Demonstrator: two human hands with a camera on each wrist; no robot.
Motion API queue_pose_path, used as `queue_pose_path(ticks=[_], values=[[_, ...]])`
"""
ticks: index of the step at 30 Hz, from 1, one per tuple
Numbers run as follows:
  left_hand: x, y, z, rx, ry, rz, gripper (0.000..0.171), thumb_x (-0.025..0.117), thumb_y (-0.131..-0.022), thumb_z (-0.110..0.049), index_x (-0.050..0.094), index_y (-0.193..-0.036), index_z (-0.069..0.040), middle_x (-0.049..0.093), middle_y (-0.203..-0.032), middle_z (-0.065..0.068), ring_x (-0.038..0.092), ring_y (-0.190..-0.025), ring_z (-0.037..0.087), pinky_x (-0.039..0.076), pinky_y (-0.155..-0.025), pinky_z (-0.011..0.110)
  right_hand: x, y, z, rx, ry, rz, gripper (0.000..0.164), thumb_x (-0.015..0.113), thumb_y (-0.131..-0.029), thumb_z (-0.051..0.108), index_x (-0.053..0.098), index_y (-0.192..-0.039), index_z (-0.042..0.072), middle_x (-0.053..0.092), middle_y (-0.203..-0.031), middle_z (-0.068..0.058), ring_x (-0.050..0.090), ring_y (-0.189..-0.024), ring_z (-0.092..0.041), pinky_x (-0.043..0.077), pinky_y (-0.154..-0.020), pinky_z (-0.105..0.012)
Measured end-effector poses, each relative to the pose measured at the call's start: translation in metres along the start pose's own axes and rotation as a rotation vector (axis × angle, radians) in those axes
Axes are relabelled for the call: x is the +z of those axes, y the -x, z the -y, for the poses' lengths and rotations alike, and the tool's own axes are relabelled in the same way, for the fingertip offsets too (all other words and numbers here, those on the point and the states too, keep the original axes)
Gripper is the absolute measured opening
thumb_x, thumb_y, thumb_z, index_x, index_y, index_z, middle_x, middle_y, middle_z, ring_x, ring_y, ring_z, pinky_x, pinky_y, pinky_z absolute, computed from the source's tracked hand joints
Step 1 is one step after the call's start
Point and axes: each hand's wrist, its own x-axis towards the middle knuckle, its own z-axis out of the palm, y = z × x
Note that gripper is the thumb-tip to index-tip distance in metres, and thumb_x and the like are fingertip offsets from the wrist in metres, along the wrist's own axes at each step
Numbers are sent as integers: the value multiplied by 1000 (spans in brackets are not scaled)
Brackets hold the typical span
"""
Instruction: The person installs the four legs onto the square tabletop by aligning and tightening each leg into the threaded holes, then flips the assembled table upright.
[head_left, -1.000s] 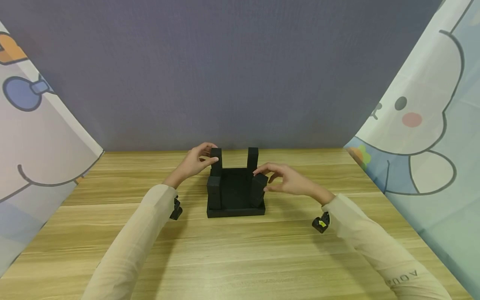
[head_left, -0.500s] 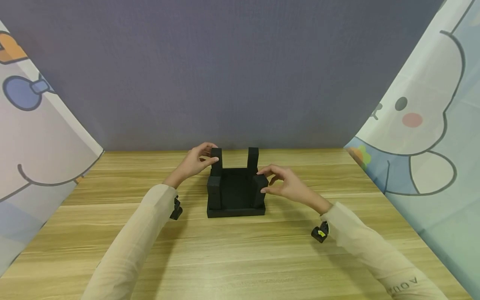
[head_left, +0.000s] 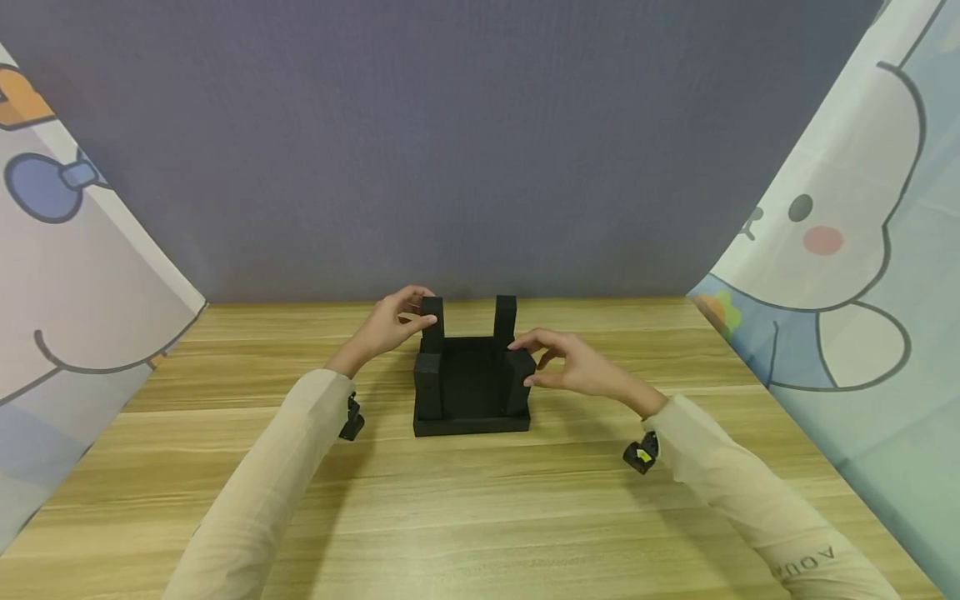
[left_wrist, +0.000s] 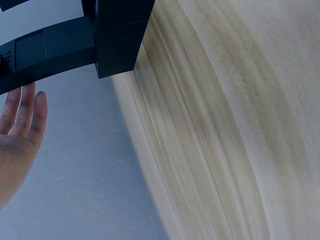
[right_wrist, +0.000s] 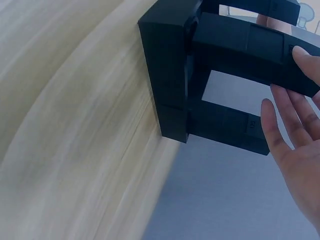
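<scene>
On the wooden table stands a black square base (head_left: 471,426) with a low rim and a black rectangular post at each corner. My left hand (head_left: 388,325) pinches the top of the back-left post (head_left: 432,333) between thumb and fingers. With thumb and fingertips, my right hand (head_left: 573,364) grips the upper part of the front-right post (head_left: 517,387), which stands nearly upright. In the right wrist view the thumb lies on one face of that post (right_wrist: 240,47) and the fingers on the opposite side. The front-left post (head_left: 429,387) and back-right post (head_left: 506,321) stand untouched.
The wooden tabletop (head_left: 465,517) spreads around the base and ends at a grey panel (head_left: 465,150) behind. Cartoon-printed sheets (head_left: 832,250) flank the table on both sides. A small black camera (head_left: 642,452) hangs at each wrist.
The front-right post was leaning a second ago and has straightened in its corner. My right hand has shifted slightly with it. The left hand has stayed in place.
</scene>
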Motion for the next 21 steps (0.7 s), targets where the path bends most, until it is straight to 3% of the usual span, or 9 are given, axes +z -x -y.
queue_pose_path(ticks=[7,13,18,21], values=[[0,-1,0,-2,3,1,38,58,-90,-14,47,-125,-2,49,-123,21,51,-113,36,45,-92,50,8,3,2,22,26,-84,44,75,-75,13,58,-116,9,60,-116,-9,58,-95,-18,53,-72,-35],[0,-1,0,0,7,4,38,58,-90,-14,47,-125,-2,49,-122,21,51,-112,35,45,-92,50,15,7,14,48,56,-150,45,75,-73,4,57,-115,1,58,-116,-16,57,-92,-23,52,-69,-42],[1,0,1,5,9,3,39,58,-90,-13,47,-125,-2,49,-123,21,51,-113,36,44,-92,50,11,6,32,32,60,-135,45,74,-73,0,56,-114,-3,58,-116,-19,57,-92,-26,51,-70,-44],[1,0,1,9,7,0,39,58,-90,-13,47,-125,-2,49,-123,21,51,-113,36,45,-92,50,8,4,30,11,50,-96,50,74,-73,0,53,-118,-4,57,-117,-19,56,-95,-28,51,-72,-45]])
